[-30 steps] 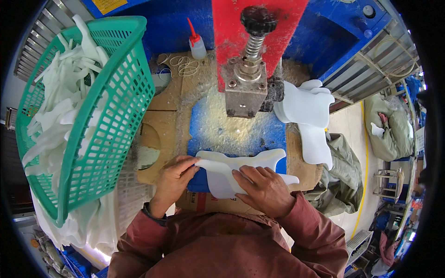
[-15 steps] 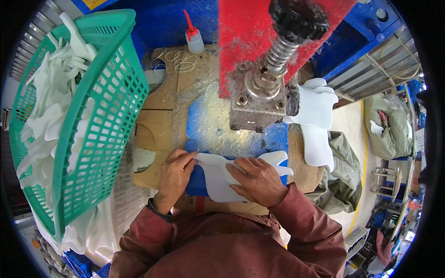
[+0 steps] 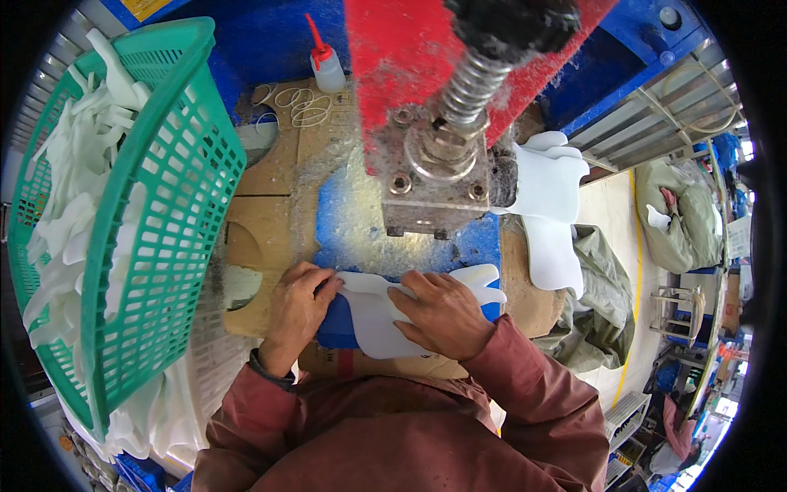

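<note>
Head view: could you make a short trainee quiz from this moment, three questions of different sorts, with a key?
1. Put in order, left to right in the picture: bottle, basket, spring.
2. True or false: the bottle has a red tip.
3. What do both the left hand and the right hand touch?
a) the basket
b) a white piece
c) the spring

Key: 1. basket, bottle, spring; 2. true; 3. b.
</note>
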Action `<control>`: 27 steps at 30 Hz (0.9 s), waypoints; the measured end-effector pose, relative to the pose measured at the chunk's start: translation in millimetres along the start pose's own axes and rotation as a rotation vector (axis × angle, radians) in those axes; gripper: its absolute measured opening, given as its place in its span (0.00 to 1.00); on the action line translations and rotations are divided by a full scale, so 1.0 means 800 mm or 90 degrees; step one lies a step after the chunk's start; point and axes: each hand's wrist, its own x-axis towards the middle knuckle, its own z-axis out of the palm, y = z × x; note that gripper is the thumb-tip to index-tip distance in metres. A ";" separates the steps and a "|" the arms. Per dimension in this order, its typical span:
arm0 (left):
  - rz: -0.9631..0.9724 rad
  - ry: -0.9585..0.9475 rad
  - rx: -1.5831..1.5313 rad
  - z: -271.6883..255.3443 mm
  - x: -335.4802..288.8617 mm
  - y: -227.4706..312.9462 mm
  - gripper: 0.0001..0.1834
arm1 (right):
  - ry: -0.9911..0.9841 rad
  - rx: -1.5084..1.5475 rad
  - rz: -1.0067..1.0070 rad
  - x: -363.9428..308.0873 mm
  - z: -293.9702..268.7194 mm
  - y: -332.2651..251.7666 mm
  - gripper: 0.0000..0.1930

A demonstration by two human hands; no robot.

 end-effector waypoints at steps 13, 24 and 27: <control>0.010 -0.013 0.009 0.002 0.010 0.005 0.06 | -0.022 -0.093 -0.001 0.005 0.013 0.001 0.21; 0.133 -0.067 0.070 0.033 0.004 0.073 0.12 | 0.018 -0.114 0.017 -0.005 0.004 -0.003 0.16; 0.140 -0.070 0.065 0.038 0.006 0.071 0.12 | 0.062 0.007 0.115 -0.049 -0.016 -0.002 0.15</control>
